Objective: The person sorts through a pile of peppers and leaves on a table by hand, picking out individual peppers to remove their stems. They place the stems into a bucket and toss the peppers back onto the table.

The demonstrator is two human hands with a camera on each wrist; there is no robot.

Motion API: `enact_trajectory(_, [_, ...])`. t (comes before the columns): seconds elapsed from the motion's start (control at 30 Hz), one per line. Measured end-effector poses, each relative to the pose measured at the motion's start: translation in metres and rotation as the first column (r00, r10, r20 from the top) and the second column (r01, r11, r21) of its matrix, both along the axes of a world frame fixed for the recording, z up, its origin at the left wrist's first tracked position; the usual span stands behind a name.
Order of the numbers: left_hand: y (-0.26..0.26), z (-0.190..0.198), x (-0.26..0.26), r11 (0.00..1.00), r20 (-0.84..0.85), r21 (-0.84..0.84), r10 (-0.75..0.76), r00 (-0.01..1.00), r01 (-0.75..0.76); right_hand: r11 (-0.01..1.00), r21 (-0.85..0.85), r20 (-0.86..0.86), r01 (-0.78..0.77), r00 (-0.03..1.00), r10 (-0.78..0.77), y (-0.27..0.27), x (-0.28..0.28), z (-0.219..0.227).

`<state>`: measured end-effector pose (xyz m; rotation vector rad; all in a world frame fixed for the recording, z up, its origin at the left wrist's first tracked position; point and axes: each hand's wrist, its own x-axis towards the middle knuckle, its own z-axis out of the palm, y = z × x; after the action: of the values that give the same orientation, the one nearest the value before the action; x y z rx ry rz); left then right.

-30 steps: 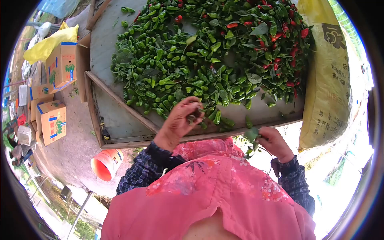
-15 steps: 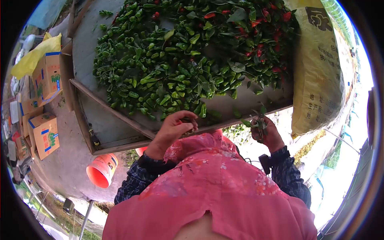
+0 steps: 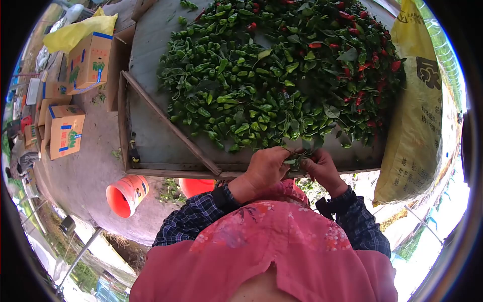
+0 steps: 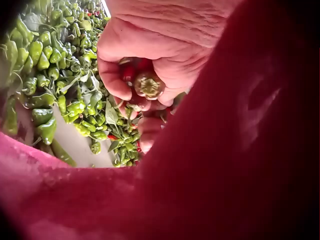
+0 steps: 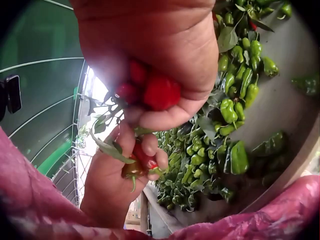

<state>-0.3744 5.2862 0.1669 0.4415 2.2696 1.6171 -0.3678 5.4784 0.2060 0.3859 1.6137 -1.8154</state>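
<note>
At the near edge of the table, my left hand (image 3: 262, 170) and right hand (image 3: 324, 172) meet over a leafy pepper sprig (image 3: 298, 160). The left fingers curl round a few red peppers (image 5: 146, 159), their green stems poking out in the right wrist view. In the left wrist view a brownish calyx (image 4: 149, 85) faces out from that grip. My right hand holds red peppers (image 5: 162, 93) in its curled palm, while its fingertips pinch the sprig. Beyond both hands spreads a pile of green peppers (image 3: 236, 108) with leaves; red peppers (image 3: 359, 95) show mostly on its right side.
A wooden strip (image 3: 168, 121) crosses the table's left corner. A full yellow sack (image 3: 412, 136) stands along the right side. Orange-red buckets (image 3: 127, 195) sit below the near edge, and cardboard boxes (image 3: 65, 132) stand on the ground at the left.
The hands, apart in both earlier frames, have come together at the table's near edge. The right hand has brought its leafy sprig over to the left hand.
</note>
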Motion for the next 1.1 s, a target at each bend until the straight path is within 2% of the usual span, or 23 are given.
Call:
enact_trajectory(0.03, [-0.002,-0.002,0.001,0.998,-0.019,-0.059,0.009,1.000,-0.010,0.999,-0.037,-0.049,-0.017,0.999,0.015,-0.007,-0.004,0.002])
enact_trajectory(0.07, [-0.004,-0.004,0.001,0.993,-0.042,-0.117,0.017,0.999,-0.022,0.989,0.109,-0.062,-0.098,0.993,0.105,-0.010,-0.006,0.003])
enact_trajectory(0.1, [-0.005,-0.007,0.001,0.992,-0.055,-0.119,0.030,0.998,-0.036,0.941,0.289,-0.162,-0.176,0.960,0.229,-0.005,0.000,-0.011])
enact_trajectory(0.17, [-0.007,-0.009,0.000,0.957,-0.013,-0.289,-0.018,1.000,0.014,0.849,0.488,-0.406,-0.204,0.808,0.428,-0.015,-0.004,-0.012])
enact_trajectory(0.2, [-0.008,-0.009,0.000,0.958,-0.021,-0.287,-0.014,1.000,0.007,0.847,0.491,-0.411,-0.205,0.802,0.432,-0.019,-0.004,-0.010])
enact_trajectory(0.27, [-0.009,-0.003,-0.003,0.892,-0.025,-0.438,-0.132,0.991,0.107,0.900,0.410,-0.440,-0.147,0.833,0.336,-0.025,-0.003,-0.006])
enact_trajectory(0.3, [-0.010,-0.002,-0.003,0.892,-0.029,-0.440,-0.129,0.991,0.104,0.901,0.409,-0.444,-0.147,0.830,0.337,-0.024,-0.001,-0.009])
enact_trajectory(0.37, [-0.008,0.002,-0.001,0.825,-0.024,-0.530,-0.245,0.969,0.195,0.874,0.437,-0.375,-0.211,0.841,0.390,-0.020,0.002,-0.017])
enact_trajectory(0.5, [-0.001,0.002,0.000,0.796,0.036,-0.531,-0.320,0.947,0.290,0.851,0.474,-0.428,-0.226,0.786,0.446,-0.016,0.002,-0.004])
enact_trajectory(0.57, [0.002,0.007,-0.003,0.793,0.060,-0.501,-0.366,0.929,0.346,0.714,0.615,-0.345,-0.334,0.700,0.625,-0.008,0.000,-0.001])
enact_trajectory(0.6, [0.003,0.010,-0.004,0.789,0.064,-0.501,-0.377,0.924,0.356,0.718,0.614,-0.343,-0.328,0.709,0.617,-0.005,0.004,-0.001])
enact_trajectory(0.67, [0.008,0.015,-0.007,0.818,0.064,-0.418,-0.407,0.911,0.395,0.693,0.698,-0.412,-0.181,0.691,0.594,0.002,0.013,-0.005])
enact_trajectory(0.7, [0.011,0.015,-0.008,0.814,0.066,-0.414,-0.419,0.905,0.407,0.694,0.699,-0.407,-0.174,0.700,0.586,0.008,0.019,-0.008])
enact_trajectory(0.77, [0.017,0.013,-0.010,0.682,0.160,-0.441,-0.579,0.799,0.583,0.726,0.656,-0.577,0.207,0.758,0.305,0.025,0.030,-0.014])
enact_trajectory(0.8, [0.016,0.011,-0.009,0.679,0.161,-0.436,-0.586,0.794,0.590,0.724,0.622,-0.484,0.299,0.873,0.055,0.044,0.035,-0.016])
enact_trajectory(0.83, [0.011,0.007,-0.009,0.683,0.178,-0.446,-0.565,0.806,0.578,0.700,0.599,-0.359,0.389,0.912,-0.199,0.068,0.040,-0.016])
enact_trajectory(0.9, [-0.006,-0.002,-0.016,0.679,0.193,-0.466,-0.548,0.814,0.568,0.646,0.685,-0.208,0.336,0.941,-0.268,0.109,0.065,-0.005])
enact_trajectory(0.93, [-0.017,-0.006,-0.022,0.741,0.143,-0.515,-0.422,0.895,0.431,0.596,0.801,-0.032,0.059,0.998,-0.056,0.140,0.088,-0.010])
enact_trajectory(0.97, [-0.029,-0.010,-0.026,0.784,0.087,-0.550,-0.287,0.954,0.286,0.477,0.851,0.176,-0.221,0.975,0.137,0.166,0.117,-0.015])
enact_trajectory(1.0, [-0.041,-0.014,-0.030,0.766,0.074,-0.596,-0.248,0.966,0.242,0.253,0.884,0.291,-0.394,0.885,0.364,0.180,0.150,-0.010])
enact_trajectory(1.03, [-0.052,-0.017,-0.035,0.745,0.054,-0.640,-0.198,0.979,0.186,-0.018,0.867,0.426,-0.497,0.723,0.544,0.188,0.168,-0.006])
enact_trajectory(1.1, [-0.066,-0.017,-0.045,0.725,0.054,-0.678,-0.117,0.992,0.123,0.042,0.794,0.550,-0.607,0.746,0.375,0.181,0.159,0.004])
